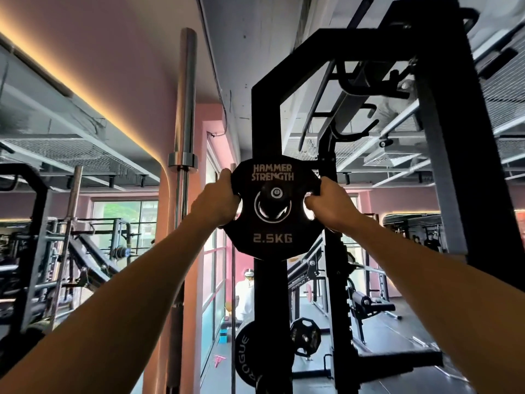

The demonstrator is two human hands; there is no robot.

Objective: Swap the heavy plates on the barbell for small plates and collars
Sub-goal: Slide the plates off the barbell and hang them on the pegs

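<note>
At head height on the black rack upright (267,132), a small plate (272,209) marked 2.5KG is seated on a storage peg (275,192), whose end cap shows through the plate's centre hole. The plate is held at both sides. The left hand (217,203) is wrapped round the left rim, fingers curled into a cut-out; the right hand (326,204) is closed on the right rim in the same manner. Both grips are fully closed on the plate; no slack is seen.

Risks are judged as follows. The hole appears to sit low on the peg, so binding is likely if the plate is drawn off at a tilt; a sudden release could then jerk it toward the face. Since the plate is held above shoulder level with arms extended, a slip from either grip would drop it toward the larger plates (262,355) stored lower on the rack, or toward the feet. Fingers passed through the cut-outs could be pinched against the upright. A loose bar (184,137) stands upright just to the left and could be knocked by an elbow. The barbell to be loaded is not identified with certainty.
</note>
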